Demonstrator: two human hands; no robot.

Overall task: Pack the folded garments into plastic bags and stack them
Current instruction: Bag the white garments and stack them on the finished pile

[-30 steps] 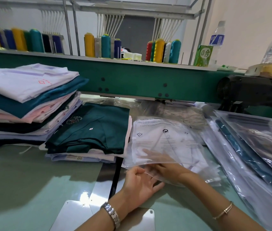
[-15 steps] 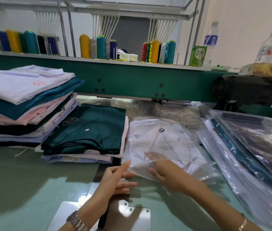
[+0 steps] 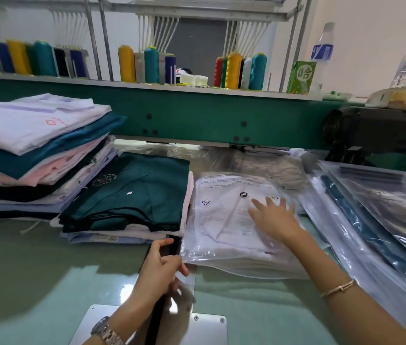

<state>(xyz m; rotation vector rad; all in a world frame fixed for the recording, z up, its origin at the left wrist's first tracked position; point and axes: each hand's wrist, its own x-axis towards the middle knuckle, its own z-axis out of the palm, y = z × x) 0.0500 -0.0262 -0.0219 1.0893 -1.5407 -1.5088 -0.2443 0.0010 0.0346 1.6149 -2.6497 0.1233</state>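
A clear plastic bag (image 3: 222, 212) holding a folded white garment lies on the table in the middle. My right hand (image 3: 273, 216) rests flat on top of it with fingers spread. My left hand (image 3: 162, 267) pinches the bag's near left corner flap. Left of the bag sits a short pile topped by a dark green folded garment (image 3: 134, 192). Further left stands a taller stack of folded garments (image 3: 35, 150) in white, teal, pink and dark colours. Packed bags (image 3: 376, 220) lie overlapped on the right.
A green machine beam (image 3: 197, 115) runs across behind the piles, with thread cones (image 3: 234, 68) on its shelf. Water bottles (image 3: 322, 51) and a green carton (image 3: 301, 77) stand at the back right. A metal plate (image 3: 207, 327) is set in the table near me.
My right hand slid from the bag's near edge up onto its top. My left hand moved right and took hold of the bag's near left corner.
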